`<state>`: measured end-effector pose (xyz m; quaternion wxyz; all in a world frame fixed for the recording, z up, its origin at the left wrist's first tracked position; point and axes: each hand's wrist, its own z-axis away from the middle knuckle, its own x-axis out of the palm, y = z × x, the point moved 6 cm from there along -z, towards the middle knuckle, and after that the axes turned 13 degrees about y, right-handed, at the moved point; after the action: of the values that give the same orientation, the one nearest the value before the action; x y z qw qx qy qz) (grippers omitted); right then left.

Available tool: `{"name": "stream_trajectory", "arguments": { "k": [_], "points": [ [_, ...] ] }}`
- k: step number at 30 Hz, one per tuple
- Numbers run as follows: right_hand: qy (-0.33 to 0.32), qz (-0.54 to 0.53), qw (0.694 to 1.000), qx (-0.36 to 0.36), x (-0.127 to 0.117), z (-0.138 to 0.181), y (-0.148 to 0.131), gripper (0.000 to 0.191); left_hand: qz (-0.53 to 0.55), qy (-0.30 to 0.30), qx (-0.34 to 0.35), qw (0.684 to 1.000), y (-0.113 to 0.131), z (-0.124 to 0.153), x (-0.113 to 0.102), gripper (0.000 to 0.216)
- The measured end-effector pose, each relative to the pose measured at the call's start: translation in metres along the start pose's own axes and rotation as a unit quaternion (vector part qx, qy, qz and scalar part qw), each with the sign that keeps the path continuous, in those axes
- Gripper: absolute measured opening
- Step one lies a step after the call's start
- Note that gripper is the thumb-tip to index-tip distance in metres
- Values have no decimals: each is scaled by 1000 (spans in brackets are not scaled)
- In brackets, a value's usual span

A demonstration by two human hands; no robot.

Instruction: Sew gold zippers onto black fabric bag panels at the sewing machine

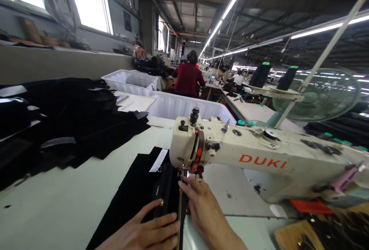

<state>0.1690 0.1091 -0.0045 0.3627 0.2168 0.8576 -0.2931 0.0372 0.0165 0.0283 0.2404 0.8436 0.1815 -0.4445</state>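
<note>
A black fabric piece [134,184] lies on the machine bed, its edge under the needle area of a cream sewing machine [225,142] lettered DUKI. Along that edge runs a thin brass-coloured zipper [180,215]. My left hand [147,227] rests on the fabric with fingers spread, just left of the zipper. Close in front of the presser foot, my right hand [201,204] lays its fingertips on the zipper's right side, fingers stretched forward. A white label [159,160] sits on the fabric's far part.
Stacked black fabric pieces [77,123] cover the table's left side. White plastic bins [187,105] stand behind the machine. Thread cones [261,75] and a green fan [314,96] are at right. Scissors [323,148] lie on the machine arm. Ahead, a person in dark red [188,79] sits facing away.
</note>
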Motion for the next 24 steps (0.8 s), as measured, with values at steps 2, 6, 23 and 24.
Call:
{"name": "stream_trajectory", "arguments": {
  "k": [2, 6, 23, 24],
  "points": [
    [1, -23, 998, 55, -8, -2, 9, 46, -5, 45, -31, 998, -7, 5, 7, 48],
    [-6, 51, 993, 108, -17, -9, 17, 22, -44, 78, -63, 994, -15, 15, 25, 42],
    [-39, 39, 991, 122, 14, -10, 9, 42, 44, -59, -98, 993, 3, -4, -14, 69],
    [-42, 37, 992, 115, 13, -9, 11, 38, 63, -58, -104, 991, 2, -4, -13, 69]
  ]
}}
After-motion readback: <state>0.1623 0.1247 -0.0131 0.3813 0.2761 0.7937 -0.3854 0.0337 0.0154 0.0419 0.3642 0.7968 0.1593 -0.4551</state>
